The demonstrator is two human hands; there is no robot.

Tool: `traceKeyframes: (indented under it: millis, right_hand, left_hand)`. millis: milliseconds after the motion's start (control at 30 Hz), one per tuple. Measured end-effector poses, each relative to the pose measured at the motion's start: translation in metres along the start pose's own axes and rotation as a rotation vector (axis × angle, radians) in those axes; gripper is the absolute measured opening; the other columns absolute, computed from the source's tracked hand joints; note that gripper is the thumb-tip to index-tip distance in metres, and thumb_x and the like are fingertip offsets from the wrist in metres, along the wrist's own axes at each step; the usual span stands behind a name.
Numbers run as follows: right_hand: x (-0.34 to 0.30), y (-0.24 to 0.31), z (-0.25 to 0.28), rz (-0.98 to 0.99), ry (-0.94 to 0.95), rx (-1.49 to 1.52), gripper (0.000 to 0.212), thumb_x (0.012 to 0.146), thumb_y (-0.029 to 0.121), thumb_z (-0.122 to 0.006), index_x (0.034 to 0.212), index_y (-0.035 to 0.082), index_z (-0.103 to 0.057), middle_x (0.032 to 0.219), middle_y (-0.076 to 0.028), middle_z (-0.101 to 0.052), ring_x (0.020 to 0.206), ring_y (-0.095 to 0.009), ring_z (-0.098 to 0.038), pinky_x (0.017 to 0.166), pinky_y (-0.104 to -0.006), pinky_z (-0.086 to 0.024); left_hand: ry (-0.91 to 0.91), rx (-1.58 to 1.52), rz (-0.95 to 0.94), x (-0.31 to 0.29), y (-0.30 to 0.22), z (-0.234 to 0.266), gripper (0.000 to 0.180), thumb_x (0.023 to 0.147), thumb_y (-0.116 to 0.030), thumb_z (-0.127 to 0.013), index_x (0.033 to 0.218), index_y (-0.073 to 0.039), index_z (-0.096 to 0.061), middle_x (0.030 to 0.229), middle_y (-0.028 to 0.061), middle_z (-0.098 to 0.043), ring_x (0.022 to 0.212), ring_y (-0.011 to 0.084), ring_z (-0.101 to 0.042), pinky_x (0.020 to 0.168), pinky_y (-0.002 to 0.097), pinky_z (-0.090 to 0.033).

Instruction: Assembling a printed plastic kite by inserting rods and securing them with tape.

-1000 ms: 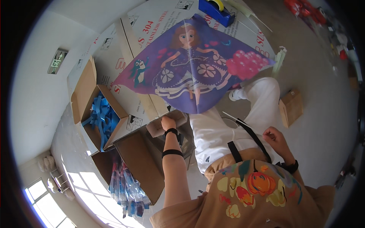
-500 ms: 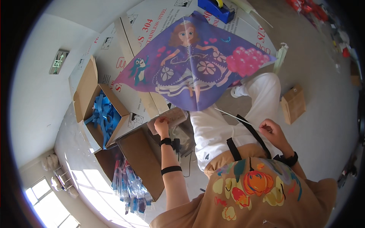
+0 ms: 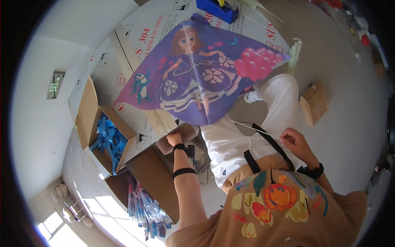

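A purple diamond-shaped kite point(image 3: 197, 78), printed with a figure in a gown, a blue animal and pink balloons, lies spread on the table. Its lower tip reaches over my lap. My right hand point(image 3: 294, 142) is closed on a thin white rod point(image 3: 251, 125), which slants up and left across my thighs. My left hand point(image 3: 174, 138) dips into a small brown cardboard box point(image 3: 188, 133) at the table's near edge; the box wall hides its fingers, so what they touch cannot be made out.
A carton point(image 3: 87, 117) of blue strips point(image 3: 109, 138) stands left on the table point(image 3: 135, 49). Below it, another carton point(image 3: 154, 177) has clear-wrapped packets point(image 3: 146, 208) hanging out. A blue tape dispenser point(image 3: 220, 10) sits at the far edge, white rods point(image 3: 295, 55) at right, a brown box point(image 3: 314, 103) on the floor.
My left hand has gone deeper into the small cardboard box, and its fingers are now hidden. The right hand keeps the rod nearly still. The whole view has shifted slightly.
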State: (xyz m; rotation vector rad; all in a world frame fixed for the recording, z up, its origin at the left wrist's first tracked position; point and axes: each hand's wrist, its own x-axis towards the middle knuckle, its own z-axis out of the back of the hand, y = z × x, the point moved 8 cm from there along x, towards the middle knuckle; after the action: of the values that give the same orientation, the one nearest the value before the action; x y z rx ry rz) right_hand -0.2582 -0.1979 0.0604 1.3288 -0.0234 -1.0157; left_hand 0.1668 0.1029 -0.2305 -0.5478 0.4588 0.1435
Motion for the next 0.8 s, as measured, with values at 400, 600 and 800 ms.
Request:
traceKeyframes:
  millis: [400,600,800]
  right_hand:
    - [0.000,0.005,-0.002,0.005,-0.012,-0.013,0.008,0.087,0.007,-0.061,0.087,0.002,-0.056,0.082,-0.001,-0.052,0.069,-0.007,-0.047,0.062,-0.0220,-0.041]
    - [0.006,0.007,-0.005,0.053,0.024,-0.032,0.008,0.087,0.008,-0.062,0.087,0.002,-0.056,0.082,-0.002,-0.052,0.068,-0.008,-0.046,0.061,-0.0230,-0.040]
    - [0.011,0.013,-0.007,0.126,0.043,-0.060,0.008,0.086,0.008,-0.062,0.087,0.002,-0.057,0.080,-0.002,-0.052,0.067,-0.009,-0.047,0.061,-0.0238,-0.041]
  left_hand:
    - [0.116,-0.347,0.097,0.016,0.017,-0.031,0.031,0.076,-0.011,-0.070,0.101,0.006,-0.065,0.091,0.0185,-0.068,0.085,0.0308,-0.067,0.072,0.0390,-0.053]
    - [0.365,-0.967,0.255,-0.028,0.003,-0.004,0.011,0.085,0.001,-0.063,0.096,0.004,-0.063,0.087,0.0109,-0.064,0.077,0.0215,-0.064,0.067,0.0307,-0.058]
    - [0.357,-1.205,0.300,-0.041,0.005,0.019,0.011,0.088,0.001,-0.061,0.096,0.007,-0.062,0.091,0.0113,-0.065,0.087,0.0214,-0.065,0.083,0.0303,-0.058]
